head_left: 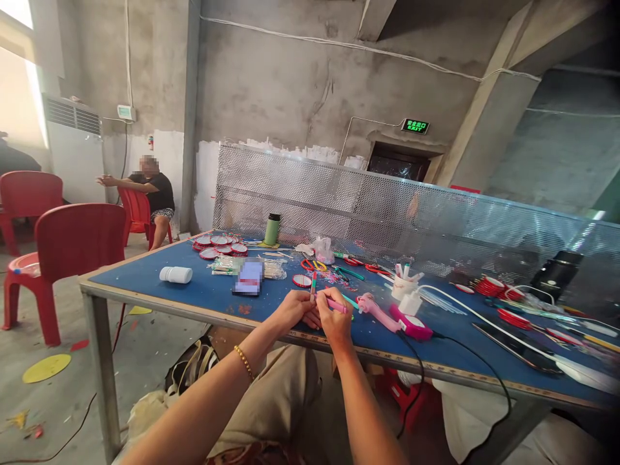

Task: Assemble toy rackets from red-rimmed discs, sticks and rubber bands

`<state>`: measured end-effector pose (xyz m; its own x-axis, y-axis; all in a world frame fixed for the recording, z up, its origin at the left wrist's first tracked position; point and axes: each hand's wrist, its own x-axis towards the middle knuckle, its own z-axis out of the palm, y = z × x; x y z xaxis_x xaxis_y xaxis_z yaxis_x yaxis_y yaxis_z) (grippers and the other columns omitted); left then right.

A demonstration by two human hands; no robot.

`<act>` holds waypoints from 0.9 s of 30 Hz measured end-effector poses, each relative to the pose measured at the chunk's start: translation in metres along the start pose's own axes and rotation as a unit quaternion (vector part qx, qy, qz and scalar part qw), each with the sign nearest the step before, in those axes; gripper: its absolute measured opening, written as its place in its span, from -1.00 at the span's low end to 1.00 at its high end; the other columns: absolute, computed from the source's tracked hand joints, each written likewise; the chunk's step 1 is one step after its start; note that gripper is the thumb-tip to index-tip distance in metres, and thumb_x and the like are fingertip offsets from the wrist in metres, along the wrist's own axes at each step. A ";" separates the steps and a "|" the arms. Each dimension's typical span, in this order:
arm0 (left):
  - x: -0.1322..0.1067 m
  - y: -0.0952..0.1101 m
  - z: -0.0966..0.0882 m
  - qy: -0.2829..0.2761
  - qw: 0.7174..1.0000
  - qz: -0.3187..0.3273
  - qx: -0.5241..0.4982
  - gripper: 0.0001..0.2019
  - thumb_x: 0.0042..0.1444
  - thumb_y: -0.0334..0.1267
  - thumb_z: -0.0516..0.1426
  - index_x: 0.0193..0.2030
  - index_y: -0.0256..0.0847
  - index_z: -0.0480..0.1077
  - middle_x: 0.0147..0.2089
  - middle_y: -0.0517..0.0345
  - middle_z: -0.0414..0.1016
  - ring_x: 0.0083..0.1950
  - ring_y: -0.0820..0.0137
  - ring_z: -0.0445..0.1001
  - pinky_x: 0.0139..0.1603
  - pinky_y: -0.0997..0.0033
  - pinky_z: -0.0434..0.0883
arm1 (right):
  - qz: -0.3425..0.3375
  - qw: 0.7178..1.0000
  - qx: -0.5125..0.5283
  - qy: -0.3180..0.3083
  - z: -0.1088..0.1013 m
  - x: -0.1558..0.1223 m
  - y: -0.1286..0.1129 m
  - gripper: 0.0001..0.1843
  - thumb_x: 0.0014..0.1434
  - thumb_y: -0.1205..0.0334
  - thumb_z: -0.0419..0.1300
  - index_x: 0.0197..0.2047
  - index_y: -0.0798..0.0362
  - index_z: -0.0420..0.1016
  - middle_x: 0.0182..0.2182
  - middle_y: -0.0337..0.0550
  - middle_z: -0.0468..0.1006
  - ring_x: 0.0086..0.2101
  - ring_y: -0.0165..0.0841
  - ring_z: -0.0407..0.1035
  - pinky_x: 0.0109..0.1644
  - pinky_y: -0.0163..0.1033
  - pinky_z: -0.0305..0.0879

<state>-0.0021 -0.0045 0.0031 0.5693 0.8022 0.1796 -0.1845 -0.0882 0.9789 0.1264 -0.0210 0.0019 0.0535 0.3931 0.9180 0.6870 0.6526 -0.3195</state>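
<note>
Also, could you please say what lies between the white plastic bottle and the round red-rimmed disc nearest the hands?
The head view shows a rectangular black-edged phone between them, with clear plastic packets partly behind it.

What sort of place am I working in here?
Probably a small workshop for hand assembly or crafts. A blue-topped workbench carries a cluster of red-rimmed discs, and the rough concrete wall and lit green exit sign suggest a plain industrial building.
</note>
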 end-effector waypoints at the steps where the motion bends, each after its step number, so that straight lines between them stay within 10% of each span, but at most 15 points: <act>1: 0.000 0.000 0.000 0.000 1.000 0.000 0.000 -0.71 0.31 -0.12 0.14 0.03 -0.28 0.42 -0.08 0.06 0.52 -0.19 0.38 0.54 -0.19 0.28 0.54 | 0.001 1.000 -0.001 0.000 0.000 0.000 0.000 -0.62 0.36 0.04 0.17 -0.42 0.10 0.40 -0.55 -0.37 0.40 -0.54 -0.50 0.31 -0.38 -0.32 0.34; 27: 0.001 -0.001 -0.001 0.004 1.000 0.005 0.003 -0.74 0.31 -0.14 0.15 -0.01 -0.29 0.43 -0.13 0.09 0.53 -0.26 0.42 0.53 -0.25 0.34 0.53 | -0.003 1.000 -0.015 -0.012 0.002 -0.001 0.000 -0.63 0.36 0.03 0.17 -0.40 0.11 0.42 -0.54 -0.35 0.43 -0.53 -0.49 0.33 -0.40 -0.33 0.33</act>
<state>-0.0017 -0.0033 0.0020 0.5605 0.8062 0.1892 -0.1860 -0.1000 0.9774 0.1249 -0.0204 0.0003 0.0323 0.4051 0.9137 0.7085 0.6355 -0.3068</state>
